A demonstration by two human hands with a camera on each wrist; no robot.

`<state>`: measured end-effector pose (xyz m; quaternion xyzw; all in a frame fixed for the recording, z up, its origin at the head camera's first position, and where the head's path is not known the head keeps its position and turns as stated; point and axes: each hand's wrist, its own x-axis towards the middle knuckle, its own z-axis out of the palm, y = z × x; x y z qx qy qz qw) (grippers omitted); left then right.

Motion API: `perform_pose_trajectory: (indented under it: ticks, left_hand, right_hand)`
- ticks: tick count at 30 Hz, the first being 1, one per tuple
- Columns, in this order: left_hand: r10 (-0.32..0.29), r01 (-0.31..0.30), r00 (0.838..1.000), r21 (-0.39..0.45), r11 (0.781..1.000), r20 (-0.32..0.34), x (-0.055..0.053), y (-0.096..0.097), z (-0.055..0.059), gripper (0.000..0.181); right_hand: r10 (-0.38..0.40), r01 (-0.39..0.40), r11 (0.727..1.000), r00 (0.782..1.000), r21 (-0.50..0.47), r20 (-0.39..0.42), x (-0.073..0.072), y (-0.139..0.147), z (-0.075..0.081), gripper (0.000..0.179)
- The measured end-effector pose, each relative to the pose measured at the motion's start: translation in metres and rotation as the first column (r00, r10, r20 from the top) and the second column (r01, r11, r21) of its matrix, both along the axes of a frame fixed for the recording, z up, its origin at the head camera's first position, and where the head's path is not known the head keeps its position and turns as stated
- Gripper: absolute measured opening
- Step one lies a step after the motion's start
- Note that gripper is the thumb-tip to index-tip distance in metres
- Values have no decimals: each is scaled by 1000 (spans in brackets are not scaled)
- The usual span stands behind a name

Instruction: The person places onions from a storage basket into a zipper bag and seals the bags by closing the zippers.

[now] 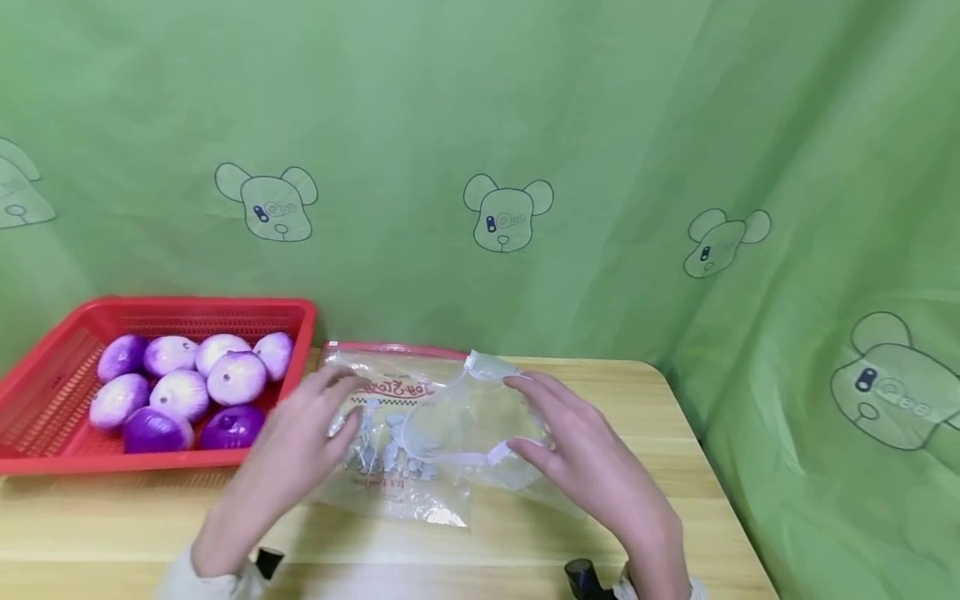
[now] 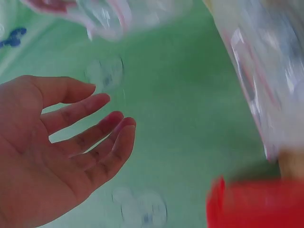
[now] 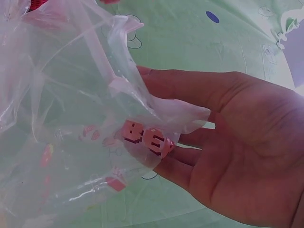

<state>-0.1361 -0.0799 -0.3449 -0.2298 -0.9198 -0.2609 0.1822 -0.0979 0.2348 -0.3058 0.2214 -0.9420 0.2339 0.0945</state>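
Note:
A clear plastic zip bag (image 1: 465, 417) with a pale closure strip is spread into a rounded mouth at the middle of the table. My right hand (image 1: 592, 458) is at its right side, thumb and fingers apart and touching the film. In the right wrist view, pink letters on the bag (image 3: 137, 133) show beside the right hand (image 3: 237, 137). Beneath and to the left lies another clear zip bag (image 1: 393, 493), with a red top strip and "Toy Story" print. My left hand (image 1: 300, 442) hovers over its left side, fingers loosely bent, with nothing in them.
A red plastic basket (image 1: 300, 333) at the left holds several purple-and-white onions (image 1: 180, 392). The wooden table (image 1: 675, 500) ends at the right, near a green curtain (image 1: 600, 108) with bear-head prints that hangs behind and to the right.

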Motion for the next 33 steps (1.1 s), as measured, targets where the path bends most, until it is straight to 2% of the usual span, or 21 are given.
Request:
perform_pose_trajectory:
  ticks: [2,5,8,17,20,26,33]
  left_hand:
    - [40,-40,999,10,999,9,-2,-23,3,31]
    - [101,-100,994,23,995,-32,-5,-57,8,29]
    - [133,-131,989,35,991,-60,-9,-77,7,28]
    - [166,-166,986,2,986,34,-22,-99,3,24]
    - [177,-176,980,-22,984,90,-25,-106,0,27]
    - [187,-172,952,-83,982,243,-33,-116,-14,38]
    - [178,-147,924,-116,982,338,-41,-123,-30,44]
  right_hand:
    - [5,-5,1000,1000,6,-2,-1,-3,1,69]
    - [5,-5,1000,1000,20,0,-3,-6,2,70]
    - [-2,2,999,1000,39,5,-3,-7,2,70]
    - [-17,17,1000,1000,14,13,-2,-6,2,69]
    - [-22,22,1000,1000,6,12,-3,-7,2,69]
    - [-15,15,1000,1000,13,9,-5,-10,2,69]
    - [-48,47,999,999,23,25,-4,-11,0,68]
